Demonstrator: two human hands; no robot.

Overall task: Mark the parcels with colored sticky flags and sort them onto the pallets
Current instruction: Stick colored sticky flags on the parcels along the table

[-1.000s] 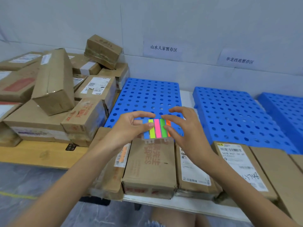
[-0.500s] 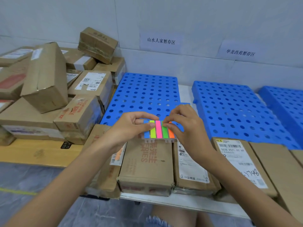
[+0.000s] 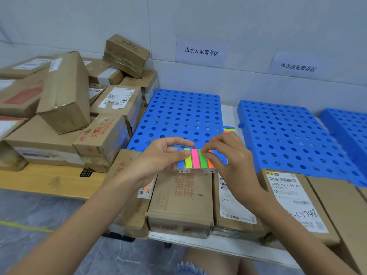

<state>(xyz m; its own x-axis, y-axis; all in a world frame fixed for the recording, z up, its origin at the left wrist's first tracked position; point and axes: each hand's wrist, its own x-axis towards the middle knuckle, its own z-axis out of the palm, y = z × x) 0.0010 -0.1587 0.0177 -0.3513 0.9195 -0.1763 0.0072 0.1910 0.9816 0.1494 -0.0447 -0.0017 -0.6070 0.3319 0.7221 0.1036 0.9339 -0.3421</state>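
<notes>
Big picture: your three blue pallets, the left one (image 3: 178,114), the middle one (image 3: 286,133) and the far right one (image 3: 349,128), are bare, so loads of room to drop parcels later. The messy box pile (image 3: 65,108) sits left, and the row of parcels (image 3: 180,201) lines the near table edge right under your hands. Your left hand (image 3: 158,157) pinches the flag pad (image 3: 195,160) by its left side, thumb over fingers; your right hand (image 3: 230,159) has thumb and forefinger closed on the top of the green/orange strips. Peel just one flag, slowly, pad held flat. A spare pad (image 3: 229,129) lies between the pallets, near your right knuckles, so mind it
</notes>
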